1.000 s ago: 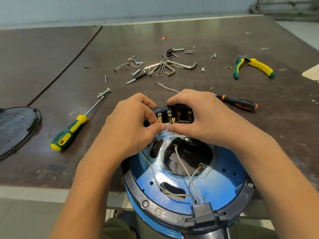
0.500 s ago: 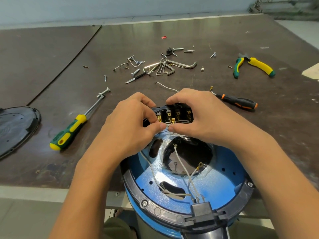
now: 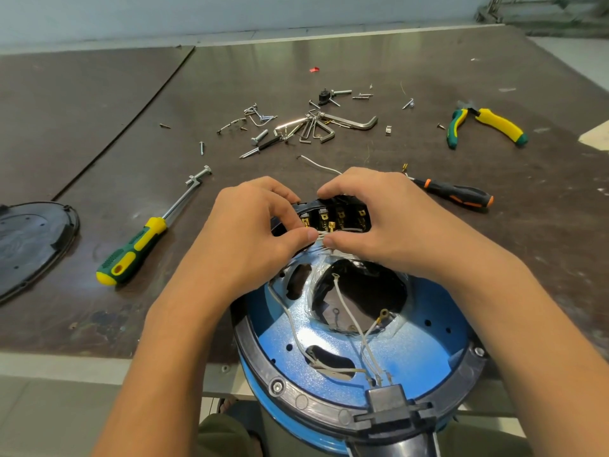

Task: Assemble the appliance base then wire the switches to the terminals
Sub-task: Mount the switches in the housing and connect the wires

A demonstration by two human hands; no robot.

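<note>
Tabletop (image 3: 494, 258) meets the blue base (image 3: 412, 351) at its near edge; left hand (image 3: 250, 239) and right hand (image 3: 389, 222) pinch wires (image 3: 321, 237).

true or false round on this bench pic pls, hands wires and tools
1. The left hand pinches thin white wires at the black switch block; the right hand grips that block. True.
2. The green-and-yellow screwdriver lies right of the round blue appliance base. False: this screwdriver lies left of the base.
3. Yellow-and-green pliers lie far right on the brown table. True.
4. The black oval cover is fitted on the base. False: the cover lies apart, at the table's left edge.
5. A black-and-orange screwdriver lies beyond the right hand. True.
</note>
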